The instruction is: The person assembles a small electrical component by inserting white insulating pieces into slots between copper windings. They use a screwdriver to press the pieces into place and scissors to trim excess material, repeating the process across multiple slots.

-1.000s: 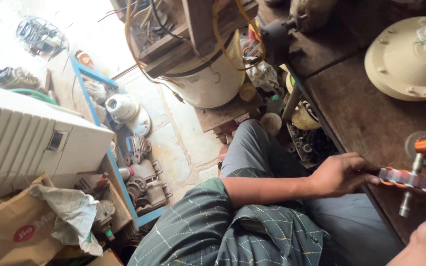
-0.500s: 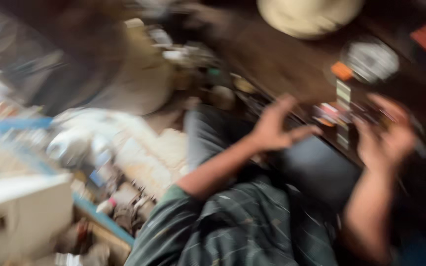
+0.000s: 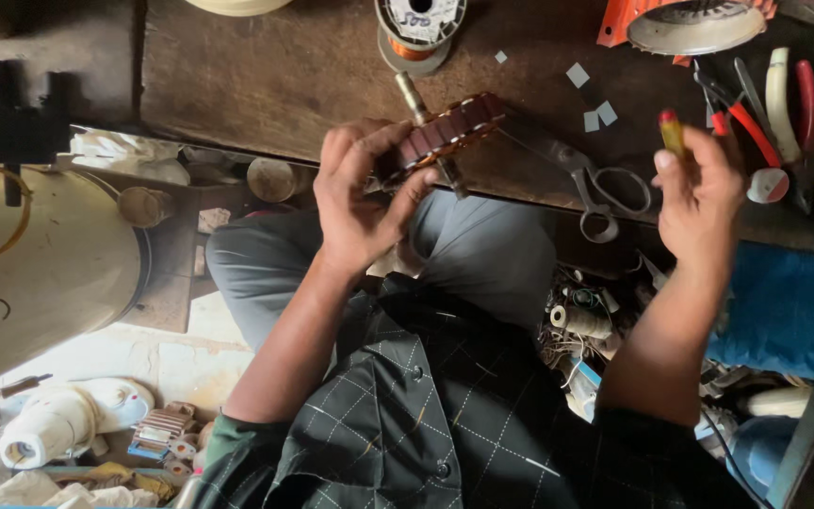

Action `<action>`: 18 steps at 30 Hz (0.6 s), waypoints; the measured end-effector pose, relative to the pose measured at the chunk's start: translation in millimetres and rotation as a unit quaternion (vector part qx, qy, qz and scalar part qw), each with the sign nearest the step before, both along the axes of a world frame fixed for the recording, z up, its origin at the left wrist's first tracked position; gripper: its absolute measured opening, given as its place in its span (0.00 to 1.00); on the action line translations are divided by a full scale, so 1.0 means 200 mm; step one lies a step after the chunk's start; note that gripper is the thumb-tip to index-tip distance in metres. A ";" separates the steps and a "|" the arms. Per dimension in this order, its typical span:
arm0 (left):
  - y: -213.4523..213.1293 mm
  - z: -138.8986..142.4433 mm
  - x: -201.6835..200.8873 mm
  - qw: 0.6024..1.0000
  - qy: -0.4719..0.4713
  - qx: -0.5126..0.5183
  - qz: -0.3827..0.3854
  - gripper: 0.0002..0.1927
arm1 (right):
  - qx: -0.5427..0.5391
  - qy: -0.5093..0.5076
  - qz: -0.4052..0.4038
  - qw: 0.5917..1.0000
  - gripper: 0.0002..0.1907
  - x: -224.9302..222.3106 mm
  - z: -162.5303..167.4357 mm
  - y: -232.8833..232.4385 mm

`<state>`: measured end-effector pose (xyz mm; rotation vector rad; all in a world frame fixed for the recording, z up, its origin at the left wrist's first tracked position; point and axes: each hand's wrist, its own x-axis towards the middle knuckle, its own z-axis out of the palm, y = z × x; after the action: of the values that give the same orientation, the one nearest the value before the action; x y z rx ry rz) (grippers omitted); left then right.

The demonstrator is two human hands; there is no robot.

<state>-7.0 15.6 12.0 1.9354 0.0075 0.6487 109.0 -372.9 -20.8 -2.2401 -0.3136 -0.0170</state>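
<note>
Head view: left hand (image 3: 362, 203) grips a brown, copper-wound motor rotor on its steel shaft (image 3: 440, 132) above the dark wooden table (image 3: 266, 75); right hand (image 3: 699, 188) pinches a small yellow, red-tipped stick (image 3: 672, 132) near the steel scissors (image 3: 595, 184).

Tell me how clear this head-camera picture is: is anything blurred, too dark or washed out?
Head view: mostly sharp; the left hand and the brown wound motor core it holds read clearly. The right hand, pinching a small yellow, red-tipped tool, is slightly soft. The wooden bench is dim, the top left corner nearly black, and the pale floor at lower left is brightly lit.
</note>
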 end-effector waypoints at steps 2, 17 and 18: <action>0.00 0.00 0.00 1.000 0.010 -0.008 0.008 0.23 | -0.110 -0.084 -0.011 0.990 0.15 -0.02 -0.04 -0.08; 0.05 -0.02 -0.05 0.998 0.058 0.011 0.020 0.17 | -0.213 -0.204 -0.102 0.950 0.08 -0.07 0.01 -0.03; 0.05 -0.01 -0.06 0.998 0.063 0.024 0.019 0.17 | -0.238 -0.216 -0.126 0.939 0.08 -0.07 0.01 -0.05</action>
<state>-18.1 26.6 9.2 2.0247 0.1087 0.5559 95.3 -383.7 -19.3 -2.7356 -0.2812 -0.6384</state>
